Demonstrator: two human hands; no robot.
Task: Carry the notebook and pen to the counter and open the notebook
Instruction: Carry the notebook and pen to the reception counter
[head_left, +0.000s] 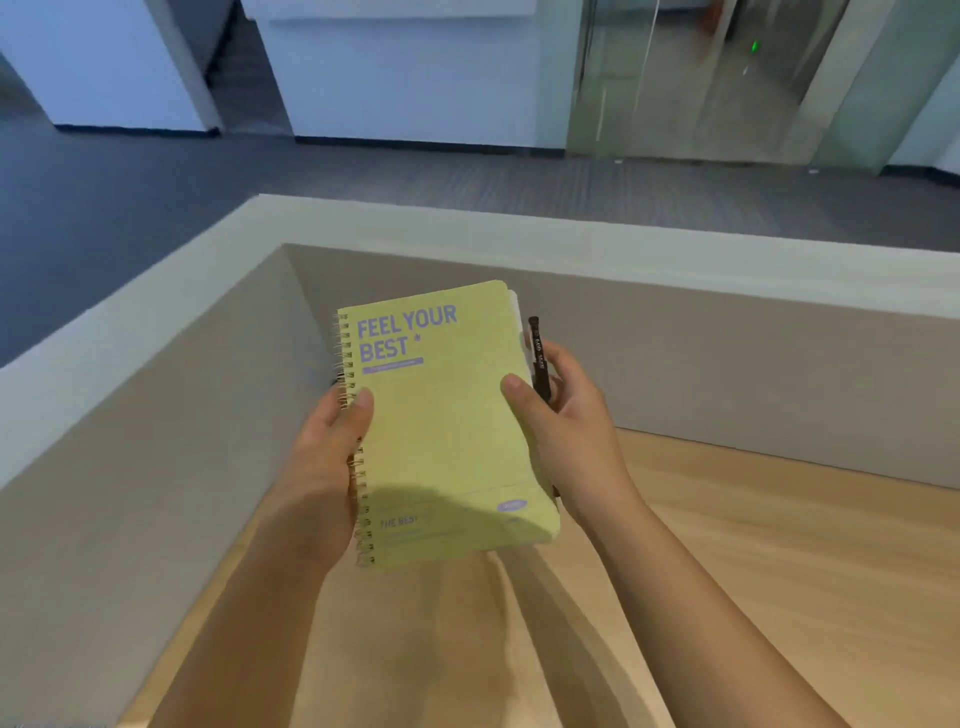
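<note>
A yellow-green spiral notebook (441, 415) with purple lettering is held closed in the air above the wooden counter (753, 571). My left hand (322, 467) grips its spiral edge, thumb on the cover. My right hand (571, 431) holds the opposite edge, thumb on the cover, and also clasps a dark pen (537, 358) against the notebook's right side. The pen's lower part is hidden behind my fingers.
A raised grey partition wall (467, 223) with a pale top ledge borders the counter at the back and left. Beyond it lie dark carpet, white walls and a glass door (701, 78).
</note>
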